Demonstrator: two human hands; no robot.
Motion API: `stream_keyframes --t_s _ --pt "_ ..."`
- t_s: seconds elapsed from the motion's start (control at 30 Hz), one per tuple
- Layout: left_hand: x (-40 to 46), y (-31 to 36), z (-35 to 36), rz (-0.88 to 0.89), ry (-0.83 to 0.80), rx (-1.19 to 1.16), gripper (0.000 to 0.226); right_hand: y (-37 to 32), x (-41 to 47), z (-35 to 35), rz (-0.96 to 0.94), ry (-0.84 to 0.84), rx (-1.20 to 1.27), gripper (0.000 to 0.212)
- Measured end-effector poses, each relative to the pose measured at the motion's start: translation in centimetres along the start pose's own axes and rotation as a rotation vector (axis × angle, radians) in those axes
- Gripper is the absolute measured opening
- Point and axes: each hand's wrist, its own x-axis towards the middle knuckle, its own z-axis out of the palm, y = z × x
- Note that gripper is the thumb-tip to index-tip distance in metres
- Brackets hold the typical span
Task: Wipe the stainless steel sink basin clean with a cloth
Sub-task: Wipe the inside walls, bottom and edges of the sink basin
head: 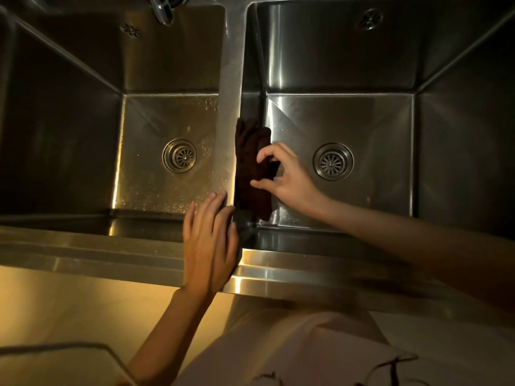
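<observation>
As the dark cloth point(252, 168) hangs limp against the left wall of the right basin point(362, 121), we judge it soft, light and perhaps damp. Our right hand point(287, 176) presses it there, fingertips curled onto its folds; we would spread the fingers wider for a firmer hold. Our left hand point(210, 240) lies flat, fingers straight, on the divider point(230, 87), holding nothing. The right basin holds only its drain point(332, 162); the left basin point(167, 121) shows droplets around its drain point(179, 156).
</observation>
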Motion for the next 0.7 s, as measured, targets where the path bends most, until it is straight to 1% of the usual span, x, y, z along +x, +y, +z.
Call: stream_keyframes --t_s 0.07,0.1,0.17,0.23,0.37,0.5,0.6,0.7 --pt "-0.6 0.0 0.1 0.037 0.002 0.035 0.034 -1.1 -0.6 -0.1 -0.014 -0.027 0.083 0.041" --pt "-1.0 0.0 0.2 0.064 0.001 0.064 0.034 -1.0 -0.8 0.0 -0.009 -0.035 0.084 0.042" --pt "-1.5 -0.1 0.4 0.110 -0.002 0.116 0.034 0.4 -0.9 0.7 0.022 -0.021 -0.022 0.046" --pt "-1.7 -0.1 0.5 0.113 -0.004 0.126 0.035 2.9 -0.2 1.4 0.098 -0.051 -0.166 0.046" --pt "-1.6 0.0 0.7 0.091 0.010 0.073 0.033 8.4 2.4 2.0 0.276 -0.177 -0.346 0.045" --pt "-1.9 -0.5 1.1 0.091 0.031 -0.017 0.030 12.0 4.1 2.7 0.401 -0.235 -0.490 0.044" --pt "-1.9 -0.6 1.1 0.089 0.022 -0.063 0.030 12.8 4.3 3.3 0.443 -0.235 -0.525 0.047" --pt "-1.9 -0.6 1.0 0.094 0.024 -0.070 0.030 12.7 3.6 3.3 0.421 -0.189 -0.478 0.042"
